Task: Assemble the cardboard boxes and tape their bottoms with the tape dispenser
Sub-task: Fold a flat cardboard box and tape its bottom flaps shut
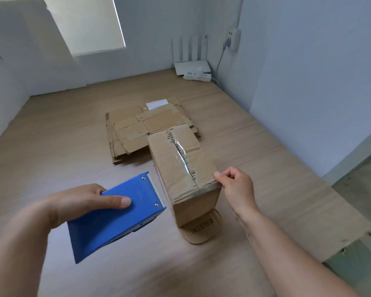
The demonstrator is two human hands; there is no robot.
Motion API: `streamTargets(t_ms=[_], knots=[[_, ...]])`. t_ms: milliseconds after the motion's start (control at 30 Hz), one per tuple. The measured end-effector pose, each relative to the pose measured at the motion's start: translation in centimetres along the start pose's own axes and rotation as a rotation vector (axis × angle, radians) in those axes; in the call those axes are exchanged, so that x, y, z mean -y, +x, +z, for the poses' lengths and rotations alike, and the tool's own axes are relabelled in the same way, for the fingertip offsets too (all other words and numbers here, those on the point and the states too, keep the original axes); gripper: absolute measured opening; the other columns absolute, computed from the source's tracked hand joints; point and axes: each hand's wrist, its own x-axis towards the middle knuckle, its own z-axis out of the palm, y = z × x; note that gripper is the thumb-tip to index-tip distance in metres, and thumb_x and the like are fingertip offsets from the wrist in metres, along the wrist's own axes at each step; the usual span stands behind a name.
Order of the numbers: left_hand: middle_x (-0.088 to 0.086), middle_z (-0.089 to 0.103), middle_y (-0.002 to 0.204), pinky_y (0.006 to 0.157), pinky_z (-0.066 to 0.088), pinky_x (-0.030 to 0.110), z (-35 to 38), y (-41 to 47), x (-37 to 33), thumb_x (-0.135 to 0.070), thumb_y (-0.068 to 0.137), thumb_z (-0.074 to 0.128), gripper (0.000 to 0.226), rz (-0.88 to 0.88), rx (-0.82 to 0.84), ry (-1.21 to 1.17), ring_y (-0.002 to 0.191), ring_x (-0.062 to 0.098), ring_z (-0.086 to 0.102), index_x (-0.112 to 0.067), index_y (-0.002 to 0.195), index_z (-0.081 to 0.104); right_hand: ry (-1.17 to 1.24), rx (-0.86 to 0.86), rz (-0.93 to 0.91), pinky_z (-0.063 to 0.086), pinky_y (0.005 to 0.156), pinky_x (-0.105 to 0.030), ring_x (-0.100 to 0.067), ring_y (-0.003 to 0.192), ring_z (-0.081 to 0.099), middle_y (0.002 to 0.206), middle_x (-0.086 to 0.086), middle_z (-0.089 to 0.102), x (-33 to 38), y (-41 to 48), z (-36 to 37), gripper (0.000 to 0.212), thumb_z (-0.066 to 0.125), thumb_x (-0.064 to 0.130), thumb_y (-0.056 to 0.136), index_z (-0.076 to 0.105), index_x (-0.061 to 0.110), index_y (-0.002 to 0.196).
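An assembled cardboard box (169, 159) stands bottom-up on the wooden table, a strip of clear tape (183, 159) running along its centre seam. One flap sticks out flat beneath its near end. My left hand (81, 202) grips a blue tape dispenser (116, 215), held just left of the box with its blade end facing the box. My right hand (236, 185) pinches the near right corner of the box top, where the tape wraps over the edge. Behind the box lies a stack of flattened cardboard boxes (133, 129).
A white router (192, 65) and a power strip (197, 77) sit at the far wall, with a cable up to a wall socket (234, 38). The table (287, 168) edge runs down the right side. A white wall encloses the left.
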Motion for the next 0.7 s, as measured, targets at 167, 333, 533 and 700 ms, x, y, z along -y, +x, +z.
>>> streamTargets(t_ms=[167,333,533,700], knots=[[0.0,0.075,0.082,0.08,0.053,0.032,0.1,0.9,-0.3,-0.082,0.024,0.068,0.095,-0.092,-0.009,0.1,0.076,0.019,0.073,-0.015,0.091,0.072,-0.007,-0.019,-0.003,0.037,0.062,-0.032,-0.017,0.061,0.045,0.06,-0.003,0.052,-0.1,0.0,0.3,0.03,0.069,0.022,0.083,0.053,0.006,0.063],[0.002,0.074,0.087,0.088,0.053,0.036,1.0,2.6,-0.1,-0.077,0.029,0.075,0.088,-0.198,-0.05,0.081,0.082,0.02,0.071,-0.017,0.093,0.069,-0.03,-0.019,-0.015,0.037,0.062,-0.033,-0.017,0.061,0.045,0.06,-0.004,0.051,0.1,-0.2,0.5,0.03,0.068,0.022,0.083,0.053,0.006,0.063],[-0.001,0.062,0.091,0.075,0.044,0.031,4.1,4.9,-0.2,-0.071,0.072,0.063,0.054,-0.295,-0.197,0.164,0.083,0.015,0.06,-0.019,0.089,0.059,-0.101,0.005,-0.047,0.033,0.06,-0.032,-0.015,0.058,0.041,0.056,0.002,0.047,0.5,-0.3,0.4,0.032,0.066,0.023,0.085,0.049,0.012,0.061],[-0.006,0.057,0.087,0.07,0.041,0.026,8.7,6.1,2.0,-0.053,0.088,0.044,0.038,-0.357,-0.434,0.608,0.084,0.015,0.057,-0.023,0.105,0.06,-0.173,0.019,-0.068,0.034,0.057,-0.032,-0.017,0.061,0.044,0.059,0.0,0.049,0.7,-0.4,0.1,0.031,0.064,0.025,0.087,0.05,0.011,0.063]])
